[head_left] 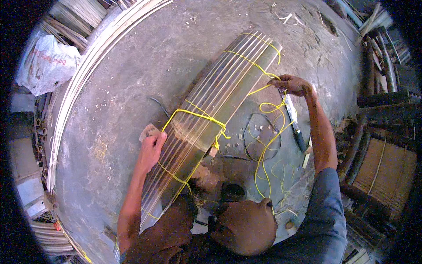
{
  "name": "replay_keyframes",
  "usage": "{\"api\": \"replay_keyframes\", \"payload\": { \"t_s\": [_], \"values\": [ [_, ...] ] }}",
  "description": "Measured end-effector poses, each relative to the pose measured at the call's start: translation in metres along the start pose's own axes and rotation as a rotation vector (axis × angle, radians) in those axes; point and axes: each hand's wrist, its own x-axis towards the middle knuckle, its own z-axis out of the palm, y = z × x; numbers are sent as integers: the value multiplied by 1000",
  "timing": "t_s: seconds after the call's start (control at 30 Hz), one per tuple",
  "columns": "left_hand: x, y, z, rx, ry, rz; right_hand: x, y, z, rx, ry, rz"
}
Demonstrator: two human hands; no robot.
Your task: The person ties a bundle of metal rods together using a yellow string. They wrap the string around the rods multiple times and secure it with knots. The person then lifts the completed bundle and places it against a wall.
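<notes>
A long, half-round wooden log point(241, 99) slants away in front of me. Thin pale strips point(211, 81) run along its top, bound by several yellow cord ties point(193, 113). My left hand point(152, 151) is closed at the log's left side, where a cord runs into its thumb and finger; the other fingers are partly hidden. Out past the log's right side, my right hand point(293, 85) pinches a yellow cord point(260, 90) stretched from the log. Loose cord loops hang below it. A knife point(291, 110) with a black handle lies on the floor beneath that hand.
A brownish block point(149, 131) sits beside my left hand. Long pale split strips point(72, 94) curve along the left, near a white sack point(48, 64). Dark wooden frames point(382, 99) stand at the right. Small chips point(259, 127) and a thin dark loop lie on the floor.
</notes>
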Motion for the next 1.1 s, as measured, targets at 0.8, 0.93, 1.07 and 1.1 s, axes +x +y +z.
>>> {"api": "replay_keyframes", "payload": {
  "t_s": [0.8,0.93,1.07,1.1],
  "values": [
    [2,20,-16,-117,-76,-65,194,-170,-104,-222,188,-591],
    [16,19,-3,-172,-144,-10,168,-173,-167,-447,605,-1168],
    [-7,-1,-17,-137,-103,-49,6,-247,-62,-851,1009,-1005],
    [5,8,-7,-189,-113,13,-47,-232,-107,-891,1120,-1015]
  ]
}}
